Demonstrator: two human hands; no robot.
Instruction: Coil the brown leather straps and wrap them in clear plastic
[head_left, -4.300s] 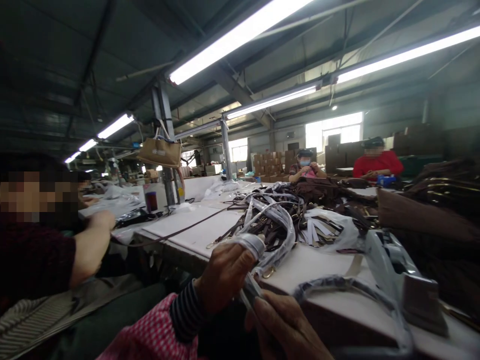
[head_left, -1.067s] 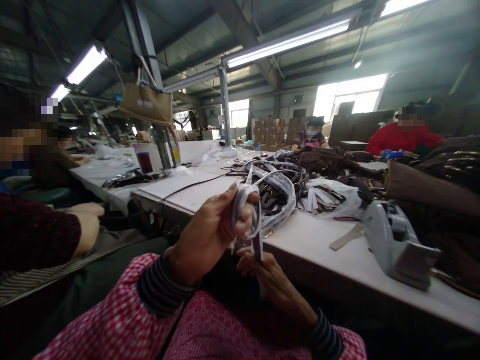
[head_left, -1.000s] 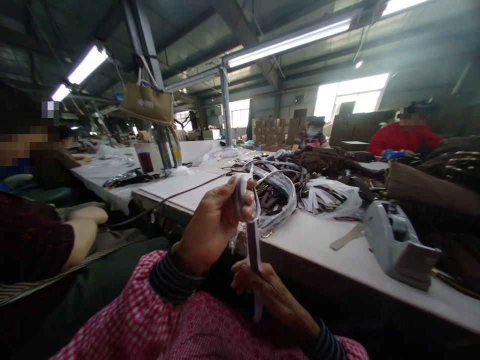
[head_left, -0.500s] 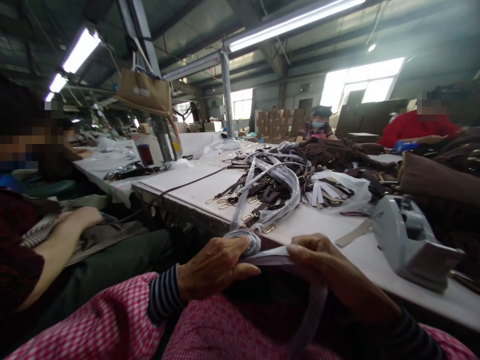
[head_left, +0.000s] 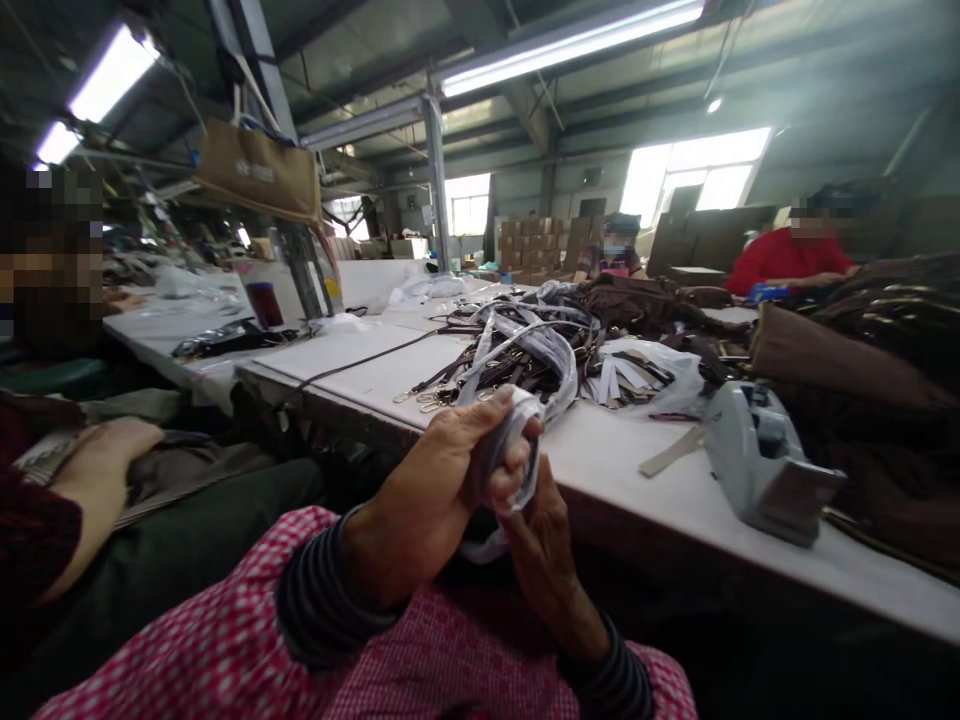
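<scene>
In front of my lap, my left hand is closed round a plastic-wrapped strap, which is wound in whitish layers about its fingers. My right hand is just below and to the right, its fingers closed on the strap's lower part; the fingertips are partly hidden. A pale end of the strap droops under the hands. Behind them on the table, more plastic-wrapped straps loop over a pile of dark straps with gold-coloured metal clips.
A grey tape dispenser stands at the right beside a flat beige strip. Brown fabric pieces are heaped behind it. A clear plastic bag holds pale strips. A co-worker's arm rests close by on the left.
My right hand has moved left and in under my left hand. My left hand has turned upward and risen, with the strap wound round its fingers. The view has shifted slightly.
</scene>
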